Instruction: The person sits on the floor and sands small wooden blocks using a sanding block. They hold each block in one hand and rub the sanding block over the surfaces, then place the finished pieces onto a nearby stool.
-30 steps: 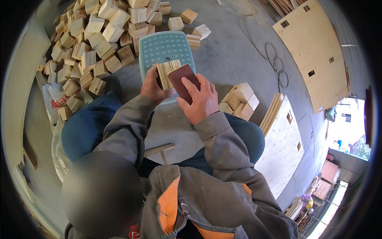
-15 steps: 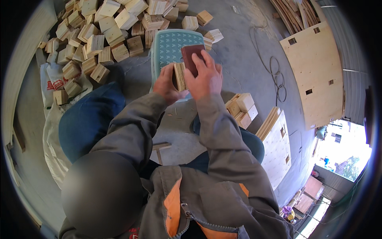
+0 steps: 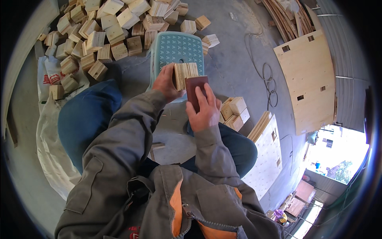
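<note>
My left hand (image 3: 165,83) grips a layered plywood block (image 3: 186,73) from its left side, over a light teal plastic stool (image 3: 177,46). The block's striped edge faces up. In my right hand (image 3: 205,109) is a flat reddish-brown sanding block (image 3: 197,89), fingers spread along its face and thumb at its left edge. The sanding block is at the near right corner of the plywood block; whether the two touch I cannot tell.
A large heap of plywood blocks (image 3: 115,34) lies at the far left, some on a white woven sack (image 3: 51,131). Several blocks (image 3: 234,109) sit by my right knee. Plywood sheets (image 3: 308,83) and a looped cable (image 3: 270,81) are to the right.
My right hand has pulled the sanding block back toward me and down, uncovering more of the plywood block's top. My left hand stays in nearly the same place.
</note>
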`<act>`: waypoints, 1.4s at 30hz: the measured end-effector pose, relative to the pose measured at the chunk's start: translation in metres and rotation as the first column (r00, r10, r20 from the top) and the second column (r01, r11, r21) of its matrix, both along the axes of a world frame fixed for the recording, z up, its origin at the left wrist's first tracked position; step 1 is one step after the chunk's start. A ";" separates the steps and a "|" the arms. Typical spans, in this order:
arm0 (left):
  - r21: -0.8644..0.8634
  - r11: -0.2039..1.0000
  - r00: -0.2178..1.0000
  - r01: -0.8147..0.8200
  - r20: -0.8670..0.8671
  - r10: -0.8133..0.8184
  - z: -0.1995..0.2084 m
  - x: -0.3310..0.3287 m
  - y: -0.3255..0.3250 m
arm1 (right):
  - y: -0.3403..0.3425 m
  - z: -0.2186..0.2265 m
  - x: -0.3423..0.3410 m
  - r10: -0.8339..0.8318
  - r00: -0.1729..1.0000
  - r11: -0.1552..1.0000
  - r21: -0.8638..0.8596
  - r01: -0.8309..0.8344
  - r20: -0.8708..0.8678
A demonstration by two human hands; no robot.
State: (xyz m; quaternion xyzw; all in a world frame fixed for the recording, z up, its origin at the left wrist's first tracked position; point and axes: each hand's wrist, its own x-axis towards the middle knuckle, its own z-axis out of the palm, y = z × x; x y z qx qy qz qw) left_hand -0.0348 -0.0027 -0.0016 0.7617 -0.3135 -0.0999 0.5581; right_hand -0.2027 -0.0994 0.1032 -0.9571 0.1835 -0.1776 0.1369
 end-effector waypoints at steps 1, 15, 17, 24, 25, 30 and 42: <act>-0.002 1.000 1.000 0.005 -0.004 -0.005 0.000 0.001 0.001 | 0.003 0.000 -0.006 0.004 1.000 1.000 0.001 -0.004 0.012; 0.000 1.000 1.000 0.010 -0.025 -0.010 0.005 -0.001 0.002 | -0.075 -0.014 0.143 -0.080 0.996 0.995 0.049 0.082 -0.027; 0.009 1.000 0.999 0.005 -0.040 -0.005 0.006 0.000 0.006 | -0.074 -0.013 0.154 -0.101 0.991 0.992 0.074 0.107 -0.085; -0.002 1.000 1.000 -0.013 -0.011 0.013 0.004 0.000 0.006 | -0.054 -0.023 0.099 -0.020 1.000 0.998 0.062 0.020 0.002; -0.015 1.000 1.000 -0.021 -0.009 0.021 0.001 0.001 0.007 | -0.046 -0.021 0.084 0.001 1.000 0.999 0.053 -0.002 0.027; -0.022 0.999 1.000 -0.025 0.011 0.025 0.000 0.002 0.002 | -0.006 -0.005 0.014 0.051 0.997 0.997 0.052 -0.054 0.061; -0.068 0.997 1.000 -0.026 0.016 0.027 -0.016 0.003 0.002 | -0.018 -0.020 0.101 0.023 0.999 1.000 -0.023 -0.022 0.045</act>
